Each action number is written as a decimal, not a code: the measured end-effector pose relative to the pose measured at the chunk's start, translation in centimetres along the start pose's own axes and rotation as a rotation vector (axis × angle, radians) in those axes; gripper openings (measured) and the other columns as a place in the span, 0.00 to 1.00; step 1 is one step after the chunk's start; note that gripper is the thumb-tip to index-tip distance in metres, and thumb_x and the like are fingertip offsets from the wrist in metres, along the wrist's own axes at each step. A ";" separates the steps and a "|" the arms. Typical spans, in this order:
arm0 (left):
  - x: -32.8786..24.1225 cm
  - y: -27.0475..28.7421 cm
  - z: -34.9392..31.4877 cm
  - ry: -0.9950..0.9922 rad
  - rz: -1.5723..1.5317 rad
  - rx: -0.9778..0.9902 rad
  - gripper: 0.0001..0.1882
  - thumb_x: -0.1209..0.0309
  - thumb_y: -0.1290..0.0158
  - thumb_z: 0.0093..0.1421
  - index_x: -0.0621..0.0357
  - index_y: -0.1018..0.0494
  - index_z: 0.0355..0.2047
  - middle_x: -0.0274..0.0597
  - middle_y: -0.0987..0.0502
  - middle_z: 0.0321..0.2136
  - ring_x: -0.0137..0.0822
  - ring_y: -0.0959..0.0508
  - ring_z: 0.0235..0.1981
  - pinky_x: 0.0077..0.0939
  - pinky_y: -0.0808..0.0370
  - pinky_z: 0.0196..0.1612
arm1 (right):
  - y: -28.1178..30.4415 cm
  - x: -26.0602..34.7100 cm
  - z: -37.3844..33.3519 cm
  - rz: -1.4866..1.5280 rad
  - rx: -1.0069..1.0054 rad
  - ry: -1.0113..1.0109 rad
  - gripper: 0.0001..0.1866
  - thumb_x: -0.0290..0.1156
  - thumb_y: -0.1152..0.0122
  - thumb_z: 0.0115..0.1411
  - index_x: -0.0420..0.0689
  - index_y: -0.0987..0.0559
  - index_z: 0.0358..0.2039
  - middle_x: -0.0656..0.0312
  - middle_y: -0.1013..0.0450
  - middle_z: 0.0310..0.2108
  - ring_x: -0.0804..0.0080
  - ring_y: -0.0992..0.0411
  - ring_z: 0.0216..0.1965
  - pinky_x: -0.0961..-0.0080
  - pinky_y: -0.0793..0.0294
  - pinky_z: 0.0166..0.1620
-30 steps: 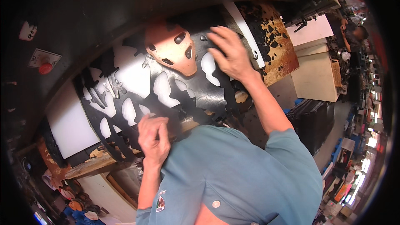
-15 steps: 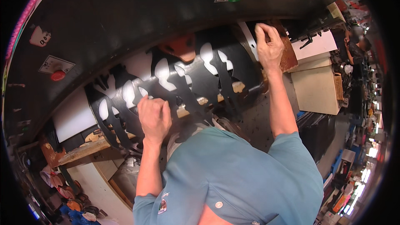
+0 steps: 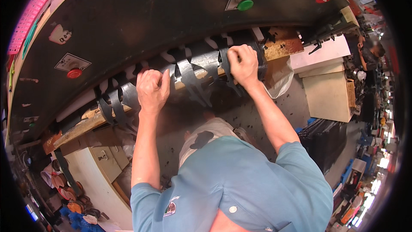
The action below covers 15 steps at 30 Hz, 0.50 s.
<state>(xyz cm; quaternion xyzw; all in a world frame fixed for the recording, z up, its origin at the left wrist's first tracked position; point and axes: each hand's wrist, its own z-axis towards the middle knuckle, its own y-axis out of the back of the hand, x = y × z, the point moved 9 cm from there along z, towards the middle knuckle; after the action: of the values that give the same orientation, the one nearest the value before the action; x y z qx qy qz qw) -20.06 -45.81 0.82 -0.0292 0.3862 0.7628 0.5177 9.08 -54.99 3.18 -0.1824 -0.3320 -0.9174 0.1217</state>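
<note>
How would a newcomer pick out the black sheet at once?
Find the dark machine across the top, with a green button and a red button. Below its lower edge, by the left hand and right hand, is the black sheet. Strips dangling past the wooden board set it apart from the machine's solid dark face.

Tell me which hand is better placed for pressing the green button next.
Probably the right hand: in this view it sits almost straight below the green button. The left hand looks farther from it, nearer the red button.
</note>
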 end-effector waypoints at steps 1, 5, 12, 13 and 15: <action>0.0 -0.1 0.0 -0.005 0.010 0.014 0.17 0.75 0.32 0.62 0.57 0.32 0.23 0.41 0.28 0.20 0.47 0.25 0.25 0.41 0.25 0.42 | -0.4 1.8 -1.2 -0.139 -0.033 0.214 0.01 0.28 0.30 0.62 0.48 0.15 0.33 0.63 0.22 0.31 0.62 0.24 0.35 0.64 0.29 0.44; 0.1 -0.1 0.2 0.019 0.013 0.033 0.18 0.72 0.32 0.62 0.57 0.31 0.22 0.42 0.28 0.20 0.48 0.25 0.24 0.42 0.24 0.44 | -2.2 1.0 -1.6 -0.105 0.068 0.173 0.04 0.31 0.27 0.57 0.51 0.15 0.33 0.69 0.23 0.31 0.65 0.25 0.37 0.65 0.33 0.45; -0.1 -0.5 0.4 0.040 0.053 0.068 0.19 0.71 0.33 0.64 0.57 0.32 0.22 0.43 0.30 0.19 0.49 0.27 0.24 0.44 0.21 0.49 | -2.5 0.8 -1.6 -0.154 0.074 0.097 0.04 0.33 0.27 0.58 0.52 0.14 0.34 0.68 0.22 0.30 0.63 0.25 0.35 0.63 0.32 0.45; -0.1 -0.6 0.3 0.046 0.073 0.064 0.19 0.71 0.34 0.64 0.57 0.32 0.22 0.43 0.30 0.19 0.49 0.26 0.24 0.44 0.21 0.49 | -2.6 0.6 -1.7 -0.156 0.080 0.071 0.04 0.33 0.28 0.58 0.51 0.14 0.34 0.68 0.22 0.30 0.63 0.25 0.35 0.63 0.32 0.45; 0.0 -1.0 -0.1 0.078 0.102 0.083 0.17 0.71 0.33 0.62 0.58 0.30 0.23 0.44 0.26 0.21 0.50 0.24 0.26 0.44 0.23 0.48 | -2.7 0.2 -1.9 -0.117 0.101 0.047 0.04 0.33 0.28 0.59 0.50 0.14 0.34 0.67 0.23 0.29 0.63 0.24 0.34 0.63 0.32 0.46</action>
<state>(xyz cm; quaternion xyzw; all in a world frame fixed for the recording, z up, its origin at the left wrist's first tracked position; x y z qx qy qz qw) -19.27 -45.65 0.16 -0.0174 0.4384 0.7698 0.4635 7.46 -54.26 0.38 -0.1348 -0.3851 -0.9090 0.0846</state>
